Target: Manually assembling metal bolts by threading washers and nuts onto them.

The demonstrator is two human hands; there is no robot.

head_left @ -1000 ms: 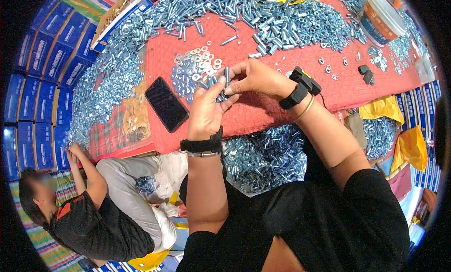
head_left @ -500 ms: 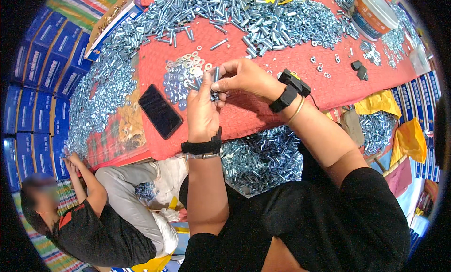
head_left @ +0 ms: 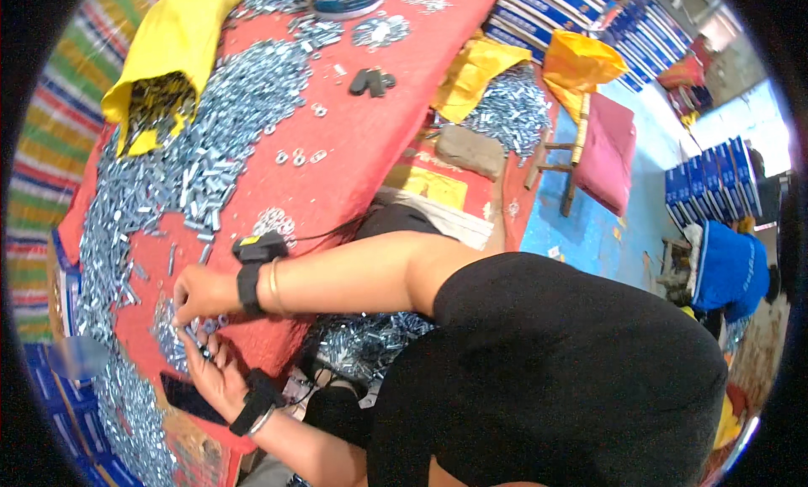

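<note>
My right hand [head_left: 200, 292] reaches across from the right, with a black device strapped to its wrist [head_left: 252, 264]. Just below it is my left hand [head_left: 212, 376], wearing a black wristband. The fingertips of both hands meet over a small pile of silver washers [head_left: 168, 344] on the red table cover [head_left: 370, 142]. Between them they pinch a small silver bolt [head_left: 192, 334]; which hand bears it I cannot tell. A black phone [head_left: 187, 398] lies right beside my left hand.
A long heap of silver bolts [head_left: 210, 150] runs along the table's left, with a yellow bag [head_left: 164, 83] of dark bolts above it. Loose washers [head_left: 296, 157], a black part [head_left: 370, 81], yellow bags [head_left: 579, 59], a pink-cushioned stool [head_left: 608, 149] and blue boxes [head_left: 547, 11] lie further right.
The view has swung and rolled sharply, so the table now runs up the left side. My hands stay together at the washer pile. The person seated on the floor is out of view.
</note>
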